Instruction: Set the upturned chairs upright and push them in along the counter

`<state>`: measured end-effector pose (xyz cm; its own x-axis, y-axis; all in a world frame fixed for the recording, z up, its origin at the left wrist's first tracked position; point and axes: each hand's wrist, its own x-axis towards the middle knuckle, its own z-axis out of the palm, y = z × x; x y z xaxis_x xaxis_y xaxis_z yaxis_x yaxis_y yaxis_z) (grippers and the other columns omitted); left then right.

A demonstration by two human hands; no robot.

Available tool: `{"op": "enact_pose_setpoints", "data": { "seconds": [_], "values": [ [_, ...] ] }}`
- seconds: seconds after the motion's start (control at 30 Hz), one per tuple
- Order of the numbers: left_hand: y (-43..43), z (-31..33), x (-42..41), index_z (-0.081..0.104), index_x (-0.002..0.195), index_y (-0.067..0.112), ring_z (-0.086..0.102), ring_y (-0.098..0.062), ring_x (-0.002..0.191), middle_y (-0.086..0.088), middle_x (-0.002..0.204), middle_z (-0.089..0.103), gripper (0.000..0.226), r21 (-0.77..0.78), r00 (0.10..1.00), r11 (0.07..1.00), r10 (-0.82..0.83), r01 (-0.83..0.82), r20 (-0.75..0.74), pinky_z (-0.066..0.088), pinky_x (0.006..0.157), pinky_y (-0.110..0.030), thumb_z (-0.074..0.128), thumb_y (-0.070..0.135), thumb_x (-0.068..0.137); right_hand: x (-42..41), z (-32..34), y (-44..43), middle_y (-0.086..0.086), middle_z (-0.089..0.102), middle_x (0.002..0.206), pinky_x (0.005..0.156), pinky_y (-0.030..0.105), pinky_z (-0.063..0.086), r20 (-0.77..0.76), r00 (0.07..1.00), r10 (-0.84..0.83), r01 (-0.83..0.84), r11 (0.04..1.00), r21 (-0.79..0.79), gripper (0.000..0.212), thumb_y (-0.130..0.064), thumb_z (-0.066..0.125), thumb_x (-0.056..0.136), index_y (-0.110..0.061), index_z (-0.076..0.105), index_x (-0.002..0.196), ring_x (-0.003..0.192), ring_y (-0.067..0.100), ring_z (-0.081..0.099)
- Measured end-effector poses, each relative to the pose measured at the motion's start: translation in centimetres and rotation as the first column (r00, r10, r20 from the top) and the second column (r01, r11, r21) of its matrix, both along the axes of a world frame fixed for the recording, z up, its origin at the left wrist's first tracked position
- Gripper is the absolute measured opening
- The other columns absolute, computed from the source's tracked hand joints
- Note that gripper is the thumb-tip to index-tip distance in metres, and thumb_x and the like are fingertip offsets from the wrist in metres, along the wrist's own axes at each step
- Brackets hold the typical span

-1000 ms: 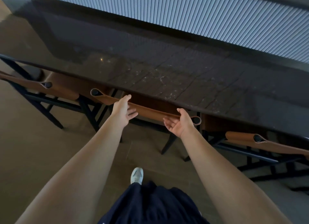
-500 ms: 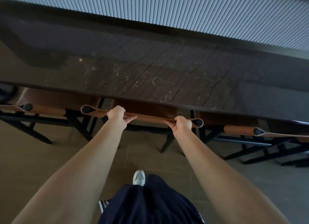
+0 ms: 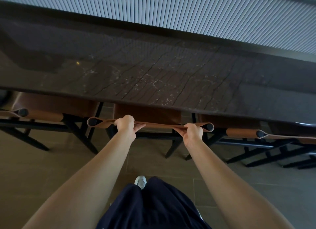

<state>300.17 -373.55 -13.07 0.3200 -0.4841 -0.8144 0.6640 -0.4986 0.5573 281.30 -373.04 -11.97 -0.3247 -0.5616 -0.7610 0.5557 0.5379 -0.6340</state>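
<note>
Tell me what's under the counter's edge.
Brown seats of the left chair, middle chair and right chair lie under the stone counter. The left hand and right hand grip the middle backrest. The seats' far ends are covered.

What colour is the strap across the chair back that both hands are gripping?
Tan brown; the strap loops round black posts. Head view shows it best.
</note>
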Motion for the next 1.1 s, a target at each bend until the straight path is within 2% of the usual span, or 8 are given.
{"op": "enact_pose_setpoints", "data": {
  "seconds": [0.13,0.2,0.3,0.43,0.63,0.73,0.83,1.1],
  "values": [
    [1.4,0.8,0.2,0.039,0.134,0.011,0.064,-0.037,0.104,-0.019,0.13,0.053,0.031,0.036,0.997,0.998,0.045,-0.043,-0.062,0.052,0.096,-0.044,0.032,0.005,0.104,-0.3,0.1,0.8,0.008,0.052,0.093,0.079,0.047,0.057,-0.036,0.999,0.031,-0.031,0.999,0.013,0.023,0.012,0.036,0.098,-0.009,0.047,0.096,0.089,0.032,0.061],
    [1.9,0.4,0.1,0.038,0.138,0.006,0.06,-0.037,0.112,-0.021,0.129,0.053,0.034,0.028,0.998,0.999,-0.015,0.016,-0.057,0.054,0.094,-0.04,0.031,0.005,0.104,-0.5,-0.3,1.6,0.009,0.053,0.094,0.076,0.045,0.057,-0.037,0.999,0.025,-0.025,1.0,0.011,0.026,0.012,0.037,0.098,-0.011,0.047,0.092,0.087,0.032,0.061],
    [2.5,0.2,-0.1,0.036,0.14,0.012,0.066,-0.034,0.088,-0.018,0.104,0.056,0.039,0.059,0.999,0.998,-0.015,0.017,-0.031,0.056,0.089,-0.045,0.034,0.002,0.103,-0.8,-0.5,2.7,0.012,0.053,0.098,0.072,0.044,0.057,-0.017,1.0,0.008,-0.008,1.0,0.013,0.024,0.013,0.037,0.097,-0.008,0.048,0.094,0.096,0.037,0.061],
    [2.6,0.6,-0.8,0.027,0.146,0.016,0.063,-0.031,0.083,-0.02,0.127,0.049,0.051,0.003,0.999,1.0,-0.02,0.02,-0.038,0.055,0.088,-0.051,0.037,-0.004,0.1,-1.5,0.0,2.5,0.012,0.047,0.098,0.082,0.051,0.056,-0.001,1.0,-0.019,0.019,1.0,-0.022,0.024,0.015,0.036,0.096,-0.004,0.045,0.108,0.097,0.037,0.058],
    [2.0,0.8,-0.8,0.028,0.145,0.015,0.064,-0.028,0.082,-0.017,0.122,0.049,0.051,-0.043,0.997,0.997,-0.06,0.058,-0.047,0.054,0.091,-0.05,0.039,-0.004,0.1,-1.7,0.6,1.6,0.013,0.048,0.094,0.09,0.054,0.053,0.002,1.0,0.001,-0.001,0.999,-0.038,0.028,0.014,0.038,0.096,-0.006,0.043,0.115,0.099,0.037,0.058],
    [1.4,1.6,-1.4,0.033,0.143,0.013,0.064,-0.033,0.102,-0.016,0.119,0.049,0.044,-0.047,0.992,0.997,-0.07,0.065,-0.109,0.051,0.096,-0.049,0.036,-0.001,0.102,-2.5,0.9,0.5,0.016,0.049,0.1,0.091,0.055,0.053,0.002,1.0,-0.009,0.009,0.998,-0.055,0.031,0.014,0.038,0.096,-0.006,0.042,0.12,0.109,0.041,0.057],
    [0.9,2.2,-1.9,0.029,0.147,0.009,0.053,-0.038,0.124,-0.02,0.139,0.044,0.044,-0.045,0.984,0.997,-0.064,0.057,-0.169,0.047,0.101,-0.047,0.033,0.0,0.103,-2.9,0.6,-0.2,0.021,0.045,0.11,0.085,0.053,0.055,-0.006,1.0,-0.019,0.018,0.999,-0.045,0.031,0.015,0.038,0.096,-0.005,0.043,0.119,0.113,0.043,0.056],
    [0.0,2.0,-1.8,0.027,0.146,0.0,0.04,-0.042,0.135,-0.023,0.151,0.03,0.042,-0.075,0.976,0.994,-0.088,0.074,-0.199,0.038,0.109,-0.045,0.029,-0.001,0.104,-3.0,0.0,-0.5,0.018,0.048,0.093,0.092,0.056,0.051,0.025,0.998,-0.057,0.059,0.996,-0.069,0.026,0.016,0.037,0.096,-0.005,0.041,0.111,0.115,0.045,0.056]
  ]
}}
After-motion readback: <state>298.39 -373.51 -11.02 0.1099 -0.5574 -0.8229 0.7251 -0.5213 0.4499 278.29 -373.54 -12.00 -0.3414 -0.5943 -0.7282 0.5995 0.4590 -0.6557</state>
